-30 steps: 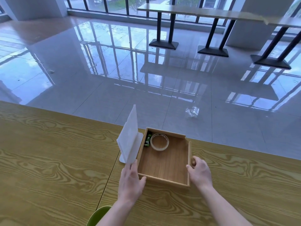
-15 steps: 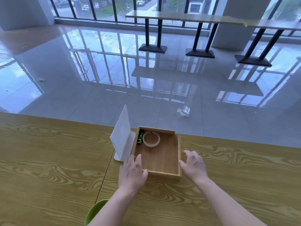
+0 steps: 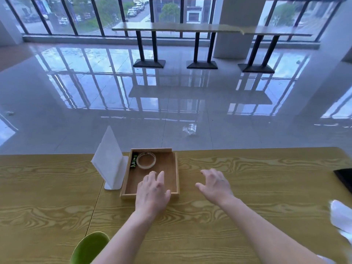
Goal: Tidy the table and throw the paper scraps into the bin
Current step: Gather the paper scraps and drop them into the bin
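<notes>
White paper scrap at the near right edge of the worktop, well right of both hands. Right hand spread, holding nothing. Left hand, fingers relaxed, over the near rim of the wooden tray.

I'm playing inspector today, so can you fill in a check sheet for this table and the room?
Surface: wooden table, one seam.
Job's things: white paper at right edge; green rim at near edge, perhaps the bin.
Clutter: tray holding tape ring and green packet; napkin stand at its left; dark thing at right edge.
Hands: left hand open over tray; right hand open over table.
Cables: nothing seen.
Surroundings: shiny floor with plastic wrapper; far tables; windows.
</notes>
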The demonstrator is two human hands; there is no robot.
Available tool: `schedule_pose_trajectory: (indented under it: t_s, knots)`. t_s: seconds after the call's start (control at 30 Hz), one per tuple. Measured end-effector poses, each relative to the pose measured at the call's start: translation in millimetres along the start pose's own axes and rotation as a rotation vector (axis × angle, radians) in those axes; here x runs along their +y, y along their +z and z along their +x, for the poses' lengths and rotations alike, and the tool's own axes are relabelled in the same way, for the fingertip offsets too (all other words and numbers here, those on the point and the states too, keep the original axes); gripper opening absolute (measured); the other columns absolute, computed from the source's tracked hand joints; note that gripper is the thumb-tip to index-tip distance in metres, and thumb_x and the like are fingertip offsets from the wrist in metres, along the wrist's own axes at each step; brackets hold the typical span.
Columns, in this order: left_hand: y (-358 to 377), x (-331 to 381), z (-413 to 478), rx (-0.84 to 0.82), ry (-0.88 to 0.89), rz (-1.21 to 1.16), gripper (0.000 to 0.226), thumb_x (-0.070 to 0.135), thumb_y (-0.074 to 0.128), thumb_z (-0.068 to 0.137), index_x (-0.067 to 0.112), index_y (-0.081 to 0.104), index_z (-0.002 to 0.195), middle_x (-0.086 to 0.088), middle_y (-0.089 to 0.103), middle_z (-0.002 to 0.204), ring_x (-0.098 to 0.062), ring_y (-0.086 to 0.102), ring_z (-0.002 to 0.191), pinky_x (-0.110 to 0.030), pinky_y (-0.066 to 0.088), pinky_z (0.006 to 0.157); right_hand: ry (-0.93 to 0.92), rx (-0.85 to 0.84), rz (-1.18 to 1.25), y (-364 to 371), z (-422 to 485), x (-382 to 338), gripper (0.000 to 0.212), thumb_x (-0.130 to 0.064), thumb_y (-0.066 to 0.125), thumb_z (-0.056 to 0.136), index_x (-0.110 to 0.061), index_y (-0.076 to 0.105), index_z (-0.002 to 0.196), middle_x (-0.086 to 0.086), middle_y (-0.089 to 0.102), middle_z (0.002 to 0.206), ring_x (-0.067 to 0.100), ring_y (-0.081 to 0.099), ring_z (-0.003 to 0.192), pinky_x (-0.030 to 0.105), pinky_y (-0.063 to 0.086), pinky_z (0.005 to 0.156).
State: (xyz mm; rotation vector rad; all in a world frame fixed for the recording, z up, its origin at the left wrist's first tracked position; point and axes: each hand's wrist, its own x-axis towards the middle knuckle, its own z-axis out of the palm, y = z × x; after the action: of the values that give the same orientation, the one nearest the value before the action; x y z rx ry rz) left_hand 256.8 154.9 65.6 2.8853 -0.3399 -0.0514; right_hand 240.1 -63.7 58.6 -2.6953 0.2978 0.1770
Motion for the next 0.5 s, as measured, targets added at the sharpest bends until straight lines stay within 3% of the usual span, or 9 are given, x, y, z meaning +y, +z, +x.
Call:
schedule_pose_trajectory:
  t_s: [0.5]
  knots:
    - [15,99,-34,-0.057,0.358,-0.015,0.067,0.036,0.052,0.082,0.02,0.035,0.144,-0.006,0.046,0.134,-0.025,0.044,0.123,-0.037,0.037,0.101,0.273,0.143,0.106,-36,-107,73,0.052,-0.041,0.06,0.091,-0.018,0.051,0.136,0.006,0.056,0.129,0.026,0.047,0.121,0.037,0.043,0.099]
